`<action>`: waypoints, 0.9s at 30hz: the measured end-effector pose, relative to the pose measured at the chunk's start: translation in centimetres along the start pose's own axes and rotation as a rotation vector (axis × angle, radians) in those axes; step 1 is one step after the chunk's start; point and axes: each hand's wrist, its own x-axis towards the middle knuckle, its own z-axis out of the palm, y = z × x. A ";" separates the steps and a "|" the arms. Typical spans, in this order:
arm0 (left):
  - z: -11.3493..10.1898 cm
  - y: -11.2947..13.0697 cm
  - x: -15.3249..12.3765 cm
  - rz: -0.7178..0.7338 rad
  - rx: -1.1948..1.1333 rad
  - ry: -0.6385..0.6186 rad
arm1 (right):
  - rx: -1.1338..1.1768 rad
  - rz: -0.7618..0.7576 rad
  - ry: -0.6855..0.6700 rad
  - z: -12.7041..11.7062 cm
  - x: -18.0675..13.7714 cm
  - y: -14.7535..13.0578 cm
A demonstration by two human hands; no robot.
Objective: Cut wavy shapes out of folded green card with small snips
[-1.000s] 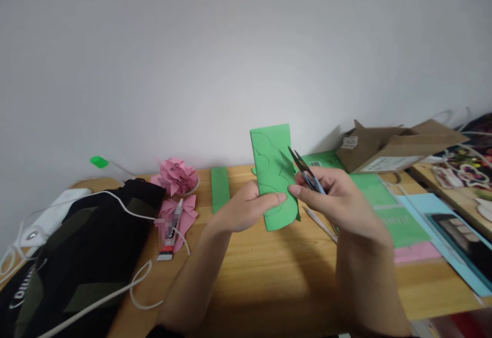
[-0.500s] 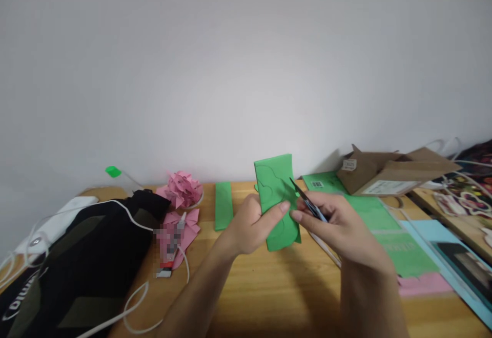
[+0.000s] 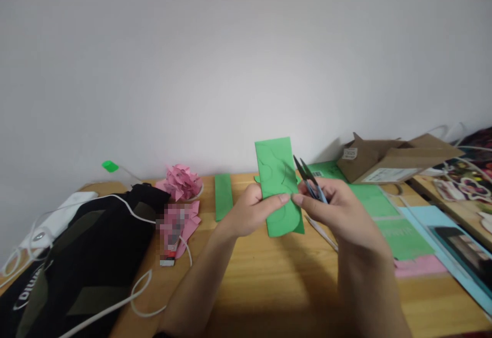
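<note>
My left hand [image 3: 251, 212] pinches a folded green paper [image 3: 277, 174] and holds it upright above the wooden table [image 3: 269, 287]. Pencil curves are drawn on the paper. My right hand [image 3: 338, 210] grips small blue-handled scissors [image 3: 309, 180]. Their dark blades are apart and point up-left at the paper's right edge.
A black bag [image 3: 77, 261] with a white cable lies at the left. Pink paper flowers [image 3: 182, 182], a glue tube [image 3: 171, 248] and a green strip [image 3: 223, 196] lie behind it. Green sheets [image 3: 384, 215], a pink sheet, a blue folder and a cardboard box [image 3: 392, 156] fill the right.
The scissor blades closed against the paper's edge half a second ago and now stand apart again. The paper and both hands rose slightly in view.
</note>
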 end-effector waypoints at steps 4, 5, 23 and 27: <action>-0.1 0.0 0.0 -0.026 0.003 -0.005 | 0.066 0.030 0.043 0.2 0.1 -0.2; -0.1 0.0 0.0 -0.028 0.003 0.002 | 0.075 0.039 0.047 0.3 0.1 -0.2; 0.0 0.1 -0.1 -0.082 -0.221 0.147 | -0.056 -0.031 -0.072 -0.7 0.0 -0.8; -0.1 0.1 0.0 -0.071 -0.203 0.153 | -0.172 -0.131 -0.016 -0.6 -0.1 -0.6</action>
